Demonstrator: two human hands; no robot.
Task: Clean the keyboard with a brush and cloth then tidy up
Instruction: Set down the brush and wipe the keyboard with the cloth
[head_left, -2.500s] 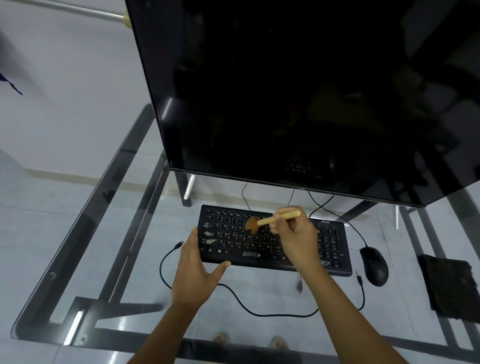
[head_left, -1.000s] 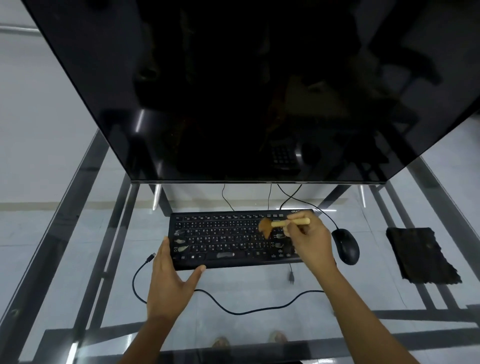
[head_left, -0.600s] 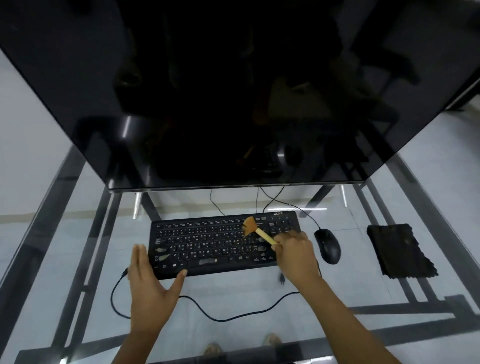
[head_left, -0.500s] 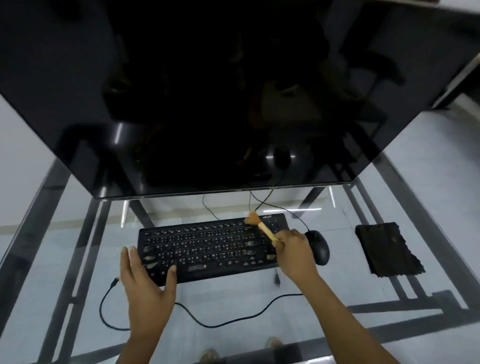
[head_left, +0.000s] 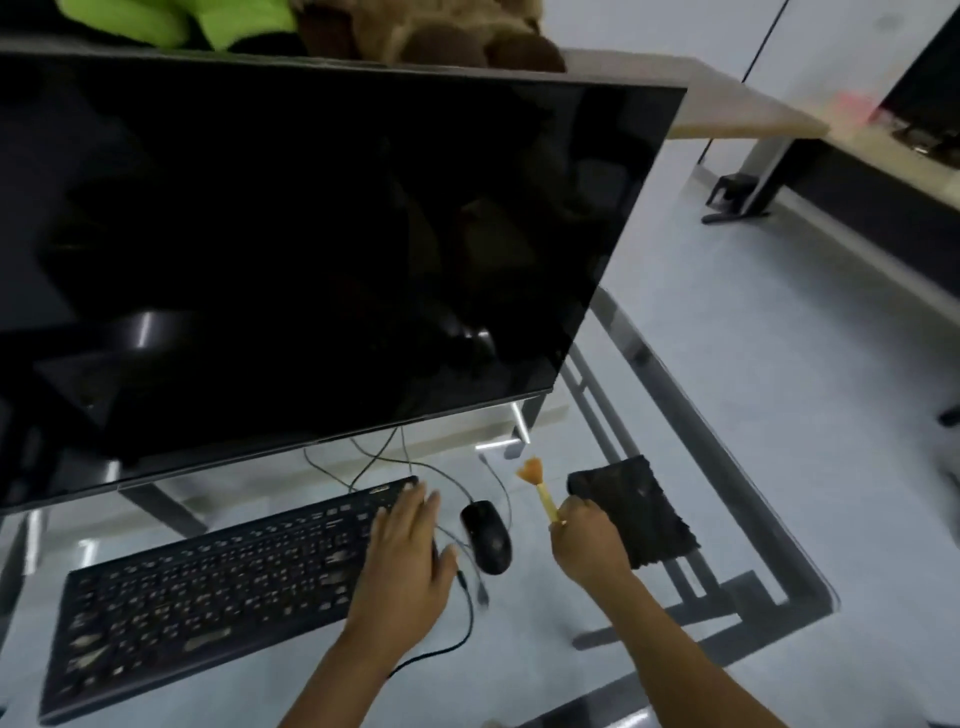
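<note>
Two hands are at work over the glass tabletop (head_left: 769, 525). The left hand (head_left: 402, 566) rests flat on the right end of the keyboard (head_left: 208, 582), its fingers (head_left: 410, 506) straight and close together, holding nothing. The right hand (head_left: 589, 540) is lifted off the keyboard and pinches the lower end of the brush (head_left: 540, 491) handle; the orange bristles point up and away, in the air between the mouse (head_left: 485, 535) and the cloth (head_left: 636, 512). The keyboard lies near the front edge of the tabletop, under the dark monitor (head_left: 311, 249), and some keys toward its left front corner look pale, maybe with dust, but the blur does not let me be sure. The cloth lies flat toward the right edge of the tabletop, just beside the right hand. I judge that the brushing step is ending and the change to the cloth comes next. For this the hand must put the brush down somewhere on the tabletop, then take the cloth, while the left hand steadies the keyboard. No container is visible, so nothing can be said about contents.
</note>
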